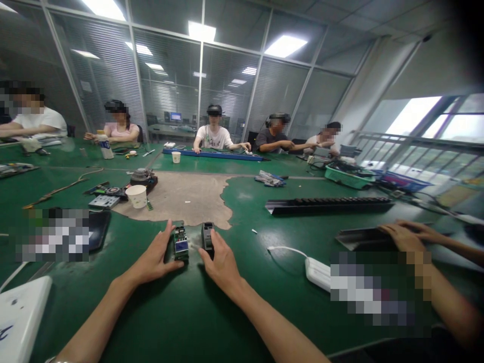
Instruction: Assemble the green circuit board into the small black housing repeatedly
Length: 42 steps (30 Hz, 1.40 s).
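Observation:
My left hand (153, 259) is at the left side of a small green circuit board (181, 246) with a blue component on it. Its fingers and thumb are spread, the thumb tip by the board's near end and the fingertips by its upper left edge. A short way to the right, my right hand (223, 264) has its thumb and fingers around a small black plastic casing (207, 237). The casing's upper end shows a recess; its lower right part is hidden by my fingers. The board and the casing are side by side with a narrow gap between them.
A paper cup (136, 196) and electronic parts (141, 176) stand on a brown patch (189, 194) beyond my hands. To the right lie a black rail (328, 205) and a white power strip (317, 275). Another person's hand (404, 234) rests on a second rail. People sit across the green table.

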Available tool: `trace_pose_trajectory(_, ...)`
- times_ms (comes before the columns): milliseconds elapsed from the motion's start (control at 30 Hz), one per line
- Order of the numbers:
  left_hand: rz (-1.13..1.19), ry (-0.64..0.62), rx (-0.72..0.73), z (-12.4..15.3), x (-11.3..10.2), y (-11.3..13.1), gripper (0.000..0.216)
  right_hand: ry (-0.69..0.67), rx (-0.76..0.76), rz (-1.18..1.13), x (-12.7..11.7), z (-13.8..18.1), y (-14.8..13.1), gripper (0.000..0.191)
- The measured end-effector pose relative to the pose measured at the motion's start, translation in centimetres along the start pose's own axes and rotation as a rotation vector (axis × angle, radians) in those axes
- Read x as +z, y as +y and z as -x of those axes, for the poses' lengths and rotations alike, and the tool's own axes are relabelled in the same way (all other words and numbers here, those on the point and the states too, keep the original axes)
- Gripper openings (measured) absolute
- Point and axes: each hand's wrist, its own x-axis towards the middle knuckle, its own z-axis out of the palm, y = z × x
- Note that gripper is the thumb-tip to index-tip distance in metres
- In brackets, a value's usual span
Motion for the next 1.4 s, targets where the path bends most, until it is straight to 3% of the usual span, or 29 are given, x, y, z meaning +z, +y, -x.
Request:
trace_pose_trajectory(333, 0.029, 0.000, 0.010, 0.0, 0.0, 0.1, 0.109, 0.059, -0.017, -0.059, -0.1, 0.2, 0.0, 0.076)
trace_pose_trajectory(533, 0.034, -0.006, -0.021, 0.0, -0.1, 0.3, 0.109, 0.051, -0.005, -0.103, -0.3, -0.3, 0.1, 0.058)
trace_pose_trajectory(833, 0.033, 0.030, 0.023, 0.1, -0.1, 0.1, 0.111, 0.041, -0.105, -0.264, -1.3, -2.1, -5.4, 0.049)
trace_pose_trajectory(1000, 0.058, 0.054, 0.020, 0.2, -0.3, 0.6, 0.109, -0.001, -0.098, -0.188, 0.3, -2.3, -7.3, 0.050)
trace_pose_trajectory(1100, 0.061, 0.056, 0.038, 0.3, -0.4, 0.8, 0.105, -0.039, -0.083, -0.099, 1.6, -2.2, -7.5, 0.060)
trace_pose_trajectory(1200, 0.059, 0.064, 0.058, 0.2, -0.3, 0.6, 0.105, -0.090, -0.080, -0.008, 2.5, -1.9, -7.4, 0.057)
trace_pose_trajectory(1400, 0.051, 0.066, 0.074, 0.0, -0.1, 0.4, 0.116, -0.150, -0.095, 0.078, 2.5, -1.4, -7.3, 0.054)
